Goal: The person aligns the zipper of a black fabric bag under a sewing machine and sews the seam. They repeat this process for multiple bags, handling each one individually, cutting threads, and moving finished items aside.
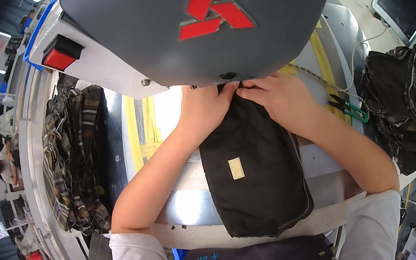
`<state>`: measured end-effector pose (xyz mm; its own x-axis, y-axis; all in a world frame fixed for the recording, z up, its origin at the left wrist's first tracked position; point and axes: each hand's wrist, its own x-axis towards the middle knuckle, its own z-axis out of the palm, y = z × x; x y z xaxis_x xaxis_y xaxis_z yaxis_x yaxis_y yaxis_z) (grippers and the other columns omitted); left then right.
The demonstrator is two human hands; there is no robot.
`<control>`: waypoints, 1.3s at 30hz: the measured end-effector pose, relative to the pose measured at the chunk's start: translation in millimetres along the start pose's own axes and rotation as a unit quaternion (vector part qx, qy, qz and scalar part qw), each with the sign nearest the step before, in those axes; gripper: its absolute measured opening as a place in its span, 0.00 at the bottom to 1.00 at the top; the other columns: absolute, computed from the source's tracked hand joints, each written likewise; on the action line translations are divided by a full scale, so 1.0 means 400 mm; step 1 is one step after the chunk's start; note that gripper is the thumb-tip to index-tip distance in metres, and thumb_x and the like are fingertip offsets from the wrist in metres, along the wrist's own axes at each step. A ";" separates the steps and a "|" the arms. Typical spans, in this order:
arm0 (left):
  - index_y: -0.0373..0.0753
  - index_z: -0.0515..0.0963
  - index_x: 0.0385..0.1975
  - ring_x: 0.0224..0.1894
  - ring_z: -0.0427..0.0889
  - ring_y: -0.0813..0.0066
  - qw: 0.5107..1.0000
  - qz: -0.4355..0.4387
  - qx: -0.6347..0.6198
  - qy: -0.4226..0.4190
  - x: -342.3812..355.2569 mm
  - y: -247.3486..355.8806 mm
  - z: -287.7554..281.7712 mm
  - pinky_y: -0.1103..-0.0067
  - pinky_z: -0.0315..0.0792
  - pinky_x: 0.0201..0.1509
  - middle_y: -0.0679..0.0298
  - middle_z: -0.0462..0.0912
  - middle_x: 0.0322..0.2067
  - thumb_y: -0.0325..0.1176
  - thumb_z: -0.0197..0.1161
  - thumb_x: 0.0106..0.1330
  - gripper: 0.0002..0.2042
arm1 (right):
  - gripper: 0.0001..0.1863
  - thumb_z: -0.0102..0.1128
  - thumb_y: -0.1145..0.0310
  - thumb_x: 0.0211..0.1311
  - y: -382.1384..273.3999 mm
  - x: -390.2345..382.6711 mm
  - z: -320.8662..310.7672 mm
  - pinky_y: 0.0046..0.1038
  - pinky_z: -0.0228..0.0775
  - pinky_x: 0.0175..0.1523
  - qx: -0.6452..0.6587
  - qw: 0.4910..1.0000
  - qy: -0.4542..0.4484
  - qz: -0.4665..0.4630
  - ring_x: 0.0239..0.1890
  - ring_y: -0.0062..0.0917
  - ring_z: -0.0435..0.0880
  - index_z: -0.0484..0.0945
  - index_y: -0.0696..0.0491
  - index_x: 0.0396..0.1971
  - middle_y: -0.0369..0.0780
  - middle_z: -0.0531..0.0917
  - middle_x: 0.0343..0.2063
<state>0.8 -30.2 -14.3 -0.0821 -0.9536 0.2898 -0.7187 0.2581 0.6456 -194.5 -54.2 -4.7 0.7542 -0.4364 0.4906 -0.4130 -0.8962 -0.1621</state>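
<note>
A black zippered cloth piece [262, 159] lies over the metal work surface and hangs toward me. A small cream label sits near its middle, and a zipper runs down its right edge. At the far end of the cloth, just below the grey sewing machine head [196, 27], my left hand [205, 105] pinches the edge. Close beside it, my right hand [279, 98] grips the same edge with thumb and fingers. The fingertips of both hands nearly meet. The machine head hides the needle area.
Green-handled thread snips [355, 111] lie to the right of my right forearm. Beyond them is a heap of black zippered cloth pieces [409, 100]. Plaid fabric [76, 159] is piled at the left. A screen [402, 16] stands at the far right, and a red switch [61, 56] sits on the machine.
</note>
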 end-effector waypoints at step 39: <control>0.33 0.74 0.43 0.48 0.78 0.58 0.965 0.215 0.133 -0.071 -0.069 0.049 -0.066 0.68 0.71 0.53 0.58 0.77 0.50 0.29 0.67 0.52 0.18 | 0.07 0.59 0.75 0.48 0.009 0.030 -0.015 0.26 0.67 0.29 0.279 0.895 0.013 0.348 0.20 0.22 0.75 0.78 0.56 0.30 0.36 0.76 0.18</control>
<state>7.0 5.3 8.9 -0.4916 -0.7840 0.3789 -0.7477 0.6031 0.2778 -189.9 -62.2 5.6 0.3985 -0.9089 0.1226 -0.4539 -0.3116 -0.8348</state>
